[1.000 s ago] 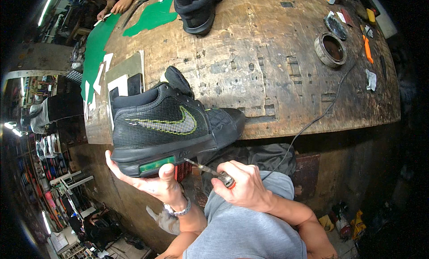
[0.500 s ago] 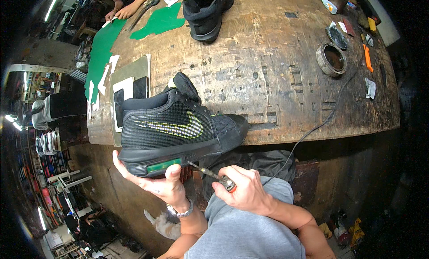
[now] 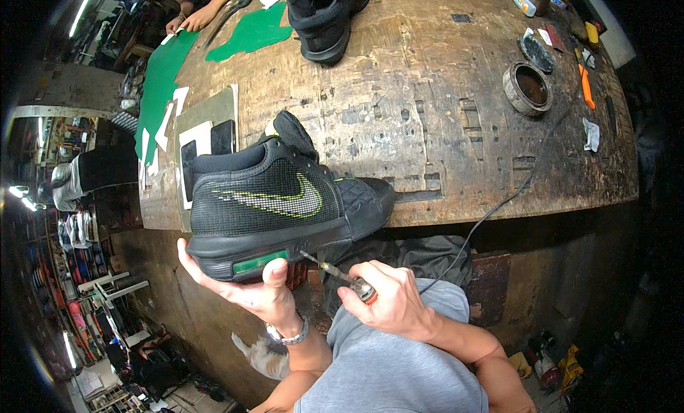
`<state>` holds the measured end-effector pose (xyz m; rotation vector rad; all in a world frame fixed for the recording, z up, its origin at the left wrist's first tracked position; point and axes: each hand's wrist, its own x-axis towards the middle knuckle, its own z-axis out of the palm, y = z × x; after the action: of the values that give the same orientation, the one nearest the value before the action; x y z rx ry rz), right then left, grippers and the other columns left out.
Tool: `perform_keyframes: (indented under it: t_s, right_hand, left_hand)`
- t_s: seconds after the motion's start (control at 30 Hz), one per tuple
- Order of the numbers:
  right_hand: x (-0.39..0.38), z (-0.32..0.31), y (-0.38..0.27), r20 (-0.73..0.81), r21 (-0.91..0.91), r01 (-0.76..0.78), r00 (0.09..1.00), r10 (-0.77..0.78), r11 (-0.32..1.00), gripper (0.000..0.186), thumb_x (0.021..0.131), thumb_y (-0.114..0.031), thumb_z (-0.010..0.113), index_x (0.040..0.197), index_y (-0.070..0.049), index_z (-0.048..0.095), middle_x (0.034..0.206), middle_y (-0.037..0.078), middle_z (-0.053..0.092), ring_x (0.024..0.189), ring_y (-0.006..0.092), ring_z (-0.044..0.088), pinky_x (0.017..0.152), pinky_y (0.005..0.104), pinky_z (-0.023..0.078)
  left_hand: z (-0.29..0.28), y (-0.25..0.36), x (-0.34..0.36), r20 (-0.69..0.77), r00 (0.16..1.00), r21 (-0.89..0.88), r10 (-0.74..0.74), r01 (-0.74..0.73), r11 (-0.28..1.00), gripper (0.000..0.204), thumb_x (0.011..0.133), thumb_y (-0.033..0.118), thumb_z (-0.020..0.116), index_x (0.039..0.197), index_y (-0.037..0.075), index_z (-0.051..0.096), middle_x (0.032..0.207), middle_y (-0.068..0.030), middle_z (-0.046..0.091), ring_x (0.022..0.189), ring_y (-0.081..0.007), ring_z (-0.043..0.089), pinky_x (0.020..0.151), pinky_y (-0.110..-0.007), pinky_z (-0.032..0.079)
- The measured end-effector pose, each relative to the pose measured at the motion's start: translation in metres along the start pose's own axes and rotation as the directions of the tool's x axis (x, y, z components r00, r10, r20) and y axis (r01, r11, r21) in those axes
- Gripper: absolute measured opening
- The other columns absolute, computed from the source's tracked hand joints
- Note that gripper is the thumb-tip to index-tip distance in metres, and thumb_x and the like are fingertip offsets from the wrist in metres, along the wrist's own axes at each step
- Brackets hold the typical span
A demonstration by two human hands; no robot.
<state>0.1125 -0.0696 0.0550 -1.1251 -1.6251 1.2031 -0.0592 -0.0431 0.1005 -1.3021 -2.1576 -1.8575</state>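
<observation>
My left hand [image 3: 256, 295] grips a black high-top shoe [image 3: 260, 181] from below at the heel, thumb beside the green window in its sole. The shoe has a mesh side with a curved white and yellow-green emblem; its toe points right. My right hand [image 3: 385, 302] is closed round the handle of a soldering-iron-like tool [image 3: 335, 270], whose thin tip is at the sole side just ahead of the green window; whether it touches is hard to tell. A dark cord runs from it across the bench.
The worn wooden bench [image 3: 420, 78] holds another black shoe [image 3: 320, 28], green sheets [image 3: 249, 28], cut pieces, a round tin [image 3: 527, 89] and an orange-handled tool [image 3: 586, 85]. A co-worker's hands [image 3: 192, 21] are at upper left. A furry animal [image 3: 260, 356] is below left.
Between the first frame and the later ones the view shifts slightly, so bench and shoe sit a little differently in it. My grips on shoe and tool look the same.
</observation>
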Motion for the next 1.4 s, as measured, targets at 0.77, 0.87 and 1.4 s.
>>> perform_keyframes:
  t_s: [0.77, 0.87, 1.4]
  right_hand:
    - [0.001, -0.006, 0.000, 0.020, -0.046, 0.004, 1.000, -0.003, 0.999, 0.026, 0.082, -0.025, 0.081, 0.090, -0.004, 0.067, 0.077, 0.012, 0.067, 0.059, 0.0326, 0.067, 0.053, 0.0419, 0.052]
    - [0.001, -0.006, -0.001, 0.019, -0.042, 0.006, 1.000, -0.005, 0.999, 0.026, 0.082, -0.025, 0.080, 0.090, -0.005, 0.067, 0.076, 0.011, 0.066, 0.058, 0.0327, 0.066, 0.052, 0.0422, 0.052]
    - [-0.003, -0.046, 0.020, -0.032, -0.130, -0.131, 0.991, 0.128, 0.983, 0.028, 0.085, -0.026, 0.079, 0.096, -0.002, 0.068, 0.082, 0.016, 0.070, 0.068, 0.0350, 0.070, 0.063, 0.0433, 0.056]
  left_hand:
    - [-0.005, -0.005, 0.001, 0.098, 0.990, -0.056, 0.098, -0.093, 0.994, 0.116, 0.073, 0.044, 0.093, 0.161, 0.009, 0.026, 0.148, -0.0160, 0.043, 0.127, -0.0302, 0.051, 0.109, -0.045, 0.046]
    - [-0.006, -0.006, 0.002, 0.095, 0.988, -0.012, 0.123, -0.123, 0.992, 0.117, 0.073, 0.046, 0.093, 0.162, 0.009, 0.026, 0.149, -0.0165, 0.042, 0.128, -0.0305, 0.050, 0.110, -0.046, 0.045]
    - [-0.010, -0.037, 0.013, 0.050, 0.998, -0.060, -0.037, 0.040, 0.997, 0.113, 0.081, 0.060, 0.083, 0.159, 0.001, 0.028, 0.151, -0.0178, 0.040, 0.134, -0.0314, 0.046, 0.113, -0.047, 0.040]
